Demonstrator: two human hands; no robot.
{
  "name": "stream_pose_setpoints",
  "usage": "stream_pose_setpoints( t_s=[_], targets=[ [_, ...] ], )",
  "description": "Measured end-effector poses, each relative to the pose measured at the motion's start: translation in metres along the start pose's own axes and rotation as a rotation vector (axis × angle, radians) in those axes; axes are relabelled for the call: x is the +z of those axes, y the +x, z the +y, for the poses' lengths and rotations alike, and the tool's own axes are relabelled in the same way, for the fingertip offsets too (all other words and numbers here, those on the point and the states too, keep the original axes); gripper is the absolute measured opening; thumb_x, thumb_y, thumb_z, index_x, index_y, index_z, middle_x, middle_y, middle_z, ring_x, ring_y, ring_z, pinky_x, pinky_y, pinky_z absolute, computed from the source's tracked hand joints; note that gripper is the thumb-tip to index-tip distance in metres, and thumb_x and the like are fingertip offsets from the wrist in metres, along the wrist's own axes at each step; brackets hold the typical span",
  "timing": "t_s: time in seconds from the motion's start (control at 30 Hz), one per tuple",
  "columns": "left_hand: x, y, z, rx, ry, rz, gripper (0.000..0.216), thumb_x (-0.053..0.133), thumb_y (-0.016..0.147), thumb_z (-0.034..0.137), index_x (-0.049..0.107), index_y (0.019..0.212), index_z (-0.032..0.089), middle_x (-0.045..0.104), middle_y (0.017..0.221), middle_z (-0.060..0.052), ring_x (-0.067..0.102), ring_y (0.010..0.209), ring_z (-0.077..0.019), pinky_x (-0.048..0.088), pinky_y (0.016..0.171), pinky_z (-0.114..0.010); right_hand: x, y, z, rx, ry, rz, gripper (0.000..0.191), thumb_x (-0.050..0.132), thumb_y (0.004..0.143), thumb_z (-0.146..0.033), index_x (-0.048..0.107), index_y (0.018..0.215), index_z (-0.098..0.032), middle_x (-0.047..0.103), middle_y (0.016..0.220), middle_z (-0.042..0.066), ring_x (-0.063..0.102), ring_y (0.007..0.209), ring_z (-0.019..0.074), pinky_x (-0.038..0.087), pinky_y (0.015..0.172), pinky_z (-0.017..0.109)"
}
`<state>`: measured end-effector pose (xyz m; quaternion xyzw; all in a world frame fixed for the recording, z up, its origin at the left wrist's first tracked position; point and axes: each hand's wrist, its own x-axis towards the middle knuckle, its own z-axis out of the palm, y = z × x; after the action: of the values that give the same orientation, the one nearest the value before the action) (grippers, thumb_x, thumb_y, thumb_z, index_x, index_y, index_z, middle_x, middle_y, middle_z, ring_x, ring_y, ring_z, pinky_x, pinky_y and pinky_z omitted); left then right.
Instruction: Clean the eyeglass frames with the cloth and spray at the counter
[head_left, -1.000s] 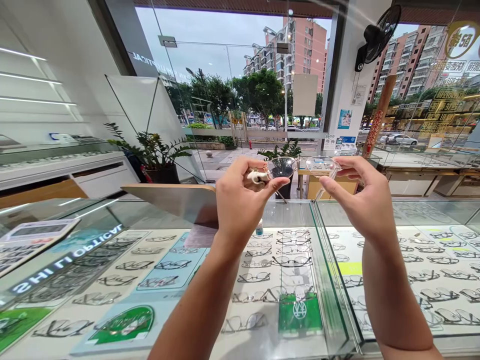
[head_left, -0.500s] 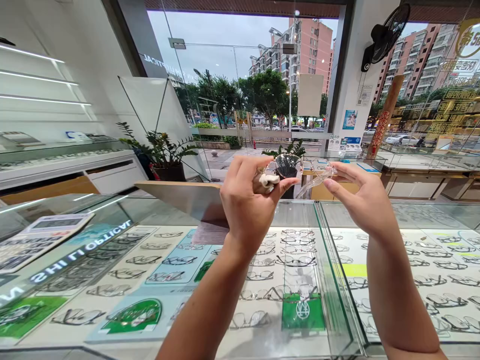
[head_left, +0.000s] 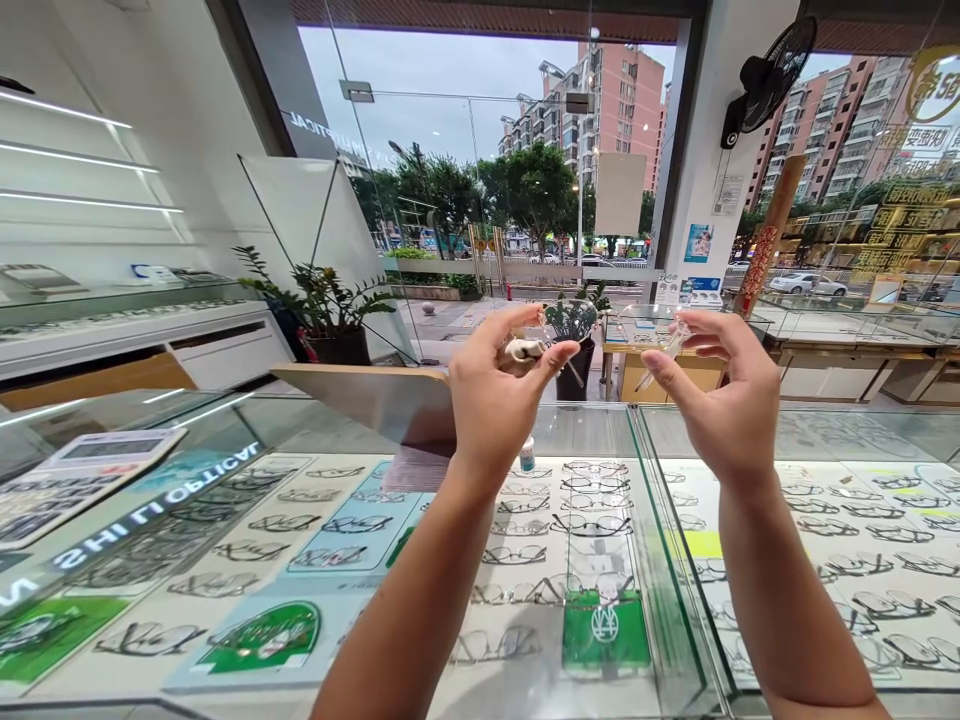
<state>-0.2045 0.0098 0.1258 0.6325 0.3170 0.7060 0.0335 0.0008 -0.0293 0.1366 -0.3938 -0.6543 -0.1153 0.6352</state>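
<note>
A pair of clear-framed eyeglasses (head_left: 571, 318) is held up in front of me, above the glass counter, with its lenses facing the window. My left hand (head_left: 484, 400) grips the left end of the frame between thumb and fingers. A crumpled pale cloth (head_left: 523, 350) is tucked inside that same hand. At the other end, my right hand (head_left: 724, 400) pinches the glasses near the right hinge and temple. Parts of both temples are hidden by my fingers.
Rows of eyeglasses (head_left: 596, 485) lie inside the glass display case below my hands. A calculator (head_left: 97, 465) rests on the counter at left, and a brown-edged board (head_left: 360, 395) stands behind. A small white bottle (head_left: 527, 455) shows beyond my left wrist.
The eyeglasses have turned from a tilted angle to face-on and level. My left thumb has come off the lens toward the lower edge, and my right hand has shifted slightly.
</note>
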Motion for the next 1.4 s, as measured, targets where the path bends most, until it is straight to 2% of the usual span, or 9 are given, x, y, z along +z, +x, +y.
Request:
stream_pose_setpoints(
  t_s=[0.07, 0.17, 0.33, 0.47, 0.7, 0.97, 1.13, 1.27, 1.4],
  targets=[
    [0.002, 0.000, -0.002, -0.021, -0.028, -0.009, 0.058, 0.081, 0.076, 0.065, 0.073, 0.115, 0.022, 0.077, 0.111, -0.009, 0.070, 0.077, -0.0152, 0.058, 0.065, -0.027, 0.001, -0.001, -0.001, -0.028, -0.025, 0.019, 0.037, 0.072, 0.089, -0.051, 0.069, 0.118, -0.029, 0.073, 0.113, 0.007, 0.068, 0.103, 0.0277, 0.057, 0.094, 0.049],
    [0.004, 0.000, -0.006, -0.027, -0.047, -0.024, 0.060, 0.082, 0.076, 0.064, 0.072, 0.119, 0.023, 0.076, 0.119, -0.011, 0.073, 0.088, -0.0186, 0.060, 0.067, -0.027, 0.003, -0.002, -0.003, -0.062, -0.060, 0.030, 0.037, 0.071, 0.090, -0.049, 0.067, 0.122, -0.030, 0.071, 0.115, 0.007, 0.066, 0.109, 0.0309, 0.056, 0.096, 0.053],
    [0.008, 0.001, -0.012, -0.016, -0.044, -0.028, 0.057, 0.081, 0.078, 0.062, 0.071, 0.119, 0.024, 0.075, 0.117, -0.011, 0.072, 0.105, -0.0227, 0.061, 0.072, -0.028, 0.005, -0.004, -0.006, -0.100, -0.105, 0.031, 0.036, 0.071, 0.090, -0.047, 0.067, 0.122, -0.031, 0.071, 0.115, 0.007, 0.065, 0.112, 0.0324, 0.054, 0.098, 0.055],
    [0.011, -0.001, -0.013, -0.006, -0.014, 0.017, 0.055, 0.081, 0.078, 0.062, 0.069, 0.115, 0.023, 0.074, 0.112, -0.009, 0.070, 0.104, -0.0217, 0.060, 0.076, -0.029, 0.005, -0.004, -0.004, -0.059, -0.075, 0.014, 0.037, 0.071, 0.090, -0.046, 0.068, 0.123, -0.030, 0.071, 0.117, 0.008, 0.066, 0.108, 0.0304, 0.055, 0.097, 0.053],
    [0.015, -0.007, -0.009, 0.172, 0.139, 0.194, 0.049, 0.085, 0.077, 0.055, 0.067, 0.111, 0.024, 0.068, 0.105, -0.006, 0.065, 0.100, -0.0207, 0.056, 0.087, -0.035, 0.005, -0.002, 0.002, 0.117, 0.038, -0.092, 0.039, 0.066, 0.091, -0.041, 0.070, 0.127, -0.029, 0.071, 0.127, 0.009, 0.069, 0.110, 0.0285, 0.058, 0.096, 0.053],
    [0.013, -0.008, -0.005, 0.220, 0.183, 0.196, 0.047, 0.087, 0.077, 0.050, 0.067, 0.111, 0.025, 0.066, 0.105, -0.006, 0.062, 0.101, -0.0224, 0.055, 0.091, -0.038, 0.008, -0.003, 0.007, 0.181, 0.051, -0.141, 0.044, 0.067, 0.091, -0.045, 0.070, 0.131, -0.027, 0.075, 0.127, 0.010, 0.070, 0.113, 0.0285, 0.058, 0.098, 0.054],
    [0.015, -0.008, -0.010, 0.320, 0.172, 0.225, 0.048, 0.090, 0.075, 0.047, 0.068, 0.111, 0.024, 0.066, 0.102, -0.005, 0.063, 0.097, -0.0211, 0.054, 0.087, -0.036, 0.009, -0.002, 0.010, 0.248, 0.057, -0.176, 0.046, 0.066, 0.091, -0.047, 0.072, 0.130, -0.024, 0.076, 0.124, 0.013, 0.071, 0.112, 0.0308, 0.055, 0.102, 0.058],
    [0.016, -0.008, -0.010, 0.375, 0.190, 0.250, 0.047, 0.089, 0.076, 0.044, 0.069, 0.114, 0.023, 0.067, 0.103, -0.006, 0.063, 0.096, -0.0204, 0.055, 0.086, -0.035, 0.012, -0.003, 0.011, 0.251, 0.110, -0.148, 0.042, 0.064, 0.093, -0.047, 0.073, 0.127, -0.024, 0.076, 0.125, 0.012, 0.071, 0.114, 0.0309, 0.054, 0.105, 0.058],
    [0.016, -0.008, -0.011, 0.403, 0.177, 0.269, 0.049, 0.090, 0.076, 0.042, 0.068, 0.115, 0.023, 0.069, 0.106, -0.006, 0.065, 0.100, -0.0214, 0.055, 0.090, -0.035, 0.015, -0.004, 0.008, 0.252, 0.202, -0.061, 0.038, 0.064, 0.095, -0.045, 0.071, 0.126, -0.024, 0.074, 0.127, 0.011, 0.069, 0.118, 0.0288, 0.054, 0.106, 0.055]
  ],
)
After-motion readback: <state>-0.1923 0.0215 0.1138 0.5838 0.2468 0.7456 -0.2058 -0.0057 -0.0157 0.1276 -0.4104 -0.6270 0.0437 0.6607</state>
